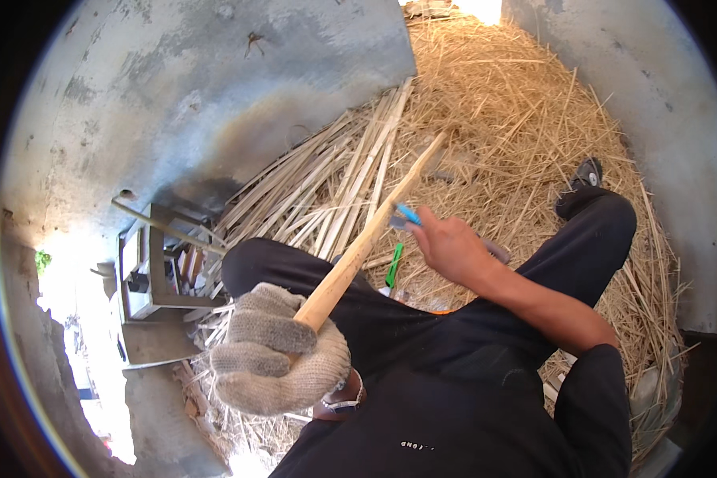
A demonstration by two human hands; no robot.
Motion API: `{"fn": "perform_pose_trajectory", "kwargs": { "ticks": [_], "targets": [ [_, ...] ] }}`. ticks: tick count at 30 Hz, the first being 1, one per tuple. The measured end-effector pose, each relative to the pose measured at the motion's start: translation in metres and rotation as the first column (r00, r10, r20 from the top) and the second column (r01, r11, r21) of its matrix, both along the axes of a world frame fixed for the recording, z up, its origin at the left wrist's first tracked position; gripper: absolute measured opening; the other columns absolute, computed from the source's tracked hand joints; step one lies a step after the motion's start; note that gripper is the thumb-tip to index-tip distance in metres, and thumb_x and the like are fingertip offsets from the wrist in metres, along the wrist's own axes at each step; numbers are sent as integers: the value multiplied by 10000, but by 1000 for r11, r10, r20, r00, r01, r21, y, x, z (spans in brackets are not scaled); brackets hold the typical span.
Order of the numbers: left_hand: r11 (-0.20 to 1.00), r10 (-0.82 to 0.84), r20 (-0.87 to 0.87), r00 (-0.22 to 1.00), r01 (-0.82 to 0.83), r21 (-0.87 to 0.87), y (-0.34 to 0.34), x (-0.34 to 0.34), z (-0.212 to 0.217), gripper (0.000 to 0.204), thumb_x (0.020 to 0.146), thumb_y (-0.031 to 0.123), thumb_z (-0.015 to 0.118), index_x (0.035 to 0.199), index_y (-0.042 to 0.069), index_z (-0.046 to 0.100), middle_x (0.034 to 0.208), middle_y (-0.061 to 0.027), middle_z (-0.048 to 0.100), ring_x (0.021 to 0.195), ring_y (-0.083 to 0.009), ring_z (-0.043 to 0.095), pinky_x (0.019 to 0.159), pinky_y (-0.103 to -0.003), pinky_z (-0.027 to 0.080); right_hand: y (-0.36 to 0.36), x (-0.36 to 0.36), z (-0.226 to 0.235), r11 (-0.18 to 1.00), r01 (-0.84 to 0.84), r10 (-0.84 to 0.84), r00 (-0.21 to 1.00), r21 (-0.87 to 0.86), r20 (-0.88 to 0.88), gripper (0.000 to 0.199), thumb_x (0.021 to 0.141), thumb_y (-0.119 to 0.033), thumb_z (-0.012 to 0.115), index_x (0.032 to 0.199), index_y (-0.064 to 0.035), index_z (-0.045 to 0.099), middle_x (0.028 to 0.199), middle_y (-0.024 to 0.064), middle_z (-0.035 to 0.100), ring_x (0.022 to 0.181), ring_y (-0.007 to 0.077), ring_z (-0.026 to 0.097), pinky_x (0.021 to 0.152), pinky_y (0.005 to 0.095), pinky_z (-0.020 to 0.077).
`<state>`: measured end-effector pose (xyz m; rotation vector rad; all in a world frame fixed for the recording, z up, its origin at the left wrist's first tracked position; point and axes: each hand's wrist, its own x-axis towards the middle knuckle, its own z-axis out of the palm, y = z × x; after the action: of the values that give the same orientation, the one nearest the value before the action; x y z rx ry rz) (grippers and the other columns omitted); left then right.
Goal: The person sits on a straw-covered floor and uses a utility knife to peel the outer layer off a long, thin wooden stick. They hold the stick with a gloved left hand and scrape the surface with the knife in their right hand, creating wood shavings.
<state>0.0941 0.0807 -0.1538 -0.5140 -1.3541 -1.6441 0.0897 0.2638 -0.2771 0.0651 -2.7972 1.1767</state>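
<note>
My left hand [283,350], in a grey knitted glove, is wrapped round the thick lower end of a pale wooden stick [354,259]. The stick slants up and away to the right, narrowing to a thin far end over the shavings. In my bare right hand [446,247] is a knife-like tool with a blue part [408,213] at the front and a dark handle end showing behind the fist. Its metal edge [397,224] lies against or very close to the stick's middle; contact is hard to tell. My fingers partly hide the tool.
A green cutter [393,267] lies between my bent legs, near something orange [440,311]. Long pale wood strips [350,159] are piled ahead on the left. Straw-like shavings [510,103] cover the floor. A small wooden stand [175,301] is at left; concrete walls [653,119] rise around.
</note>
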Motion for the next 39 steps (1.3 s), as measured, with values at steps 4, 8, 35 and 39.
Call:
{"fn": "perform_pose_trajectory", "kwargs": {
  "ticks": [4, 8, 35, 39],
  "targets": [
    [999, -31, -6, 999, 31, 13, 3, -5, 2, 415, 1037, 419, 370, 728, 143, 355, 521, 6, 360, 421, -124, 344, 432, -258, 355, -10, 1, -6, 990, 32, -38, 998, -134, -48, 244, 1001, -250, 538, 970, -15, 478, 558, 230, 558, 507, 458, 574, 474, 531, 452],
    [1000, -17, 6, 1000, 17, 7, 1, -5, 0, 423, 1038, 421, 363, 718, 145, 354, 527, 5, 359, 434, -123, 346, 443, -261, 355, 6, -24, -17, 1000, 26, -26, 999, -10, -36, 255, 998, -254, 540, 986, -5, 484, 559, 248, 549, 516, 462, 575, 483, 536, 447],
    [847, -530, -56, 846, 526, -74, -7, -6, 25, 479, 989, 631, 352, 856, 194, 497, 632, -4, 465, 673, -178, 474, 627, -409, 487, -10, 24, 70, 923, -83, 55, 995, -377, -84, 235, 1002, -230, 519, 1045, 1, 520, 684, 220, 592, 644, 431, 613, 580, 505, 470],
    [848, -527, -157, 835, 505, -162, -2, -6, 18, 495, 996, 614, 356, 843, 179, 537, 618, 15, 512, 608, -186, 511, 622, -439, 523, -17, 49, 87, 927, -225, 175, 967, -301, -186, 231, 988, -222, 555, 1072, -9, 524, 697, 207, 599, 622, 418, 611, 556, 485, 471]
  ]
}}
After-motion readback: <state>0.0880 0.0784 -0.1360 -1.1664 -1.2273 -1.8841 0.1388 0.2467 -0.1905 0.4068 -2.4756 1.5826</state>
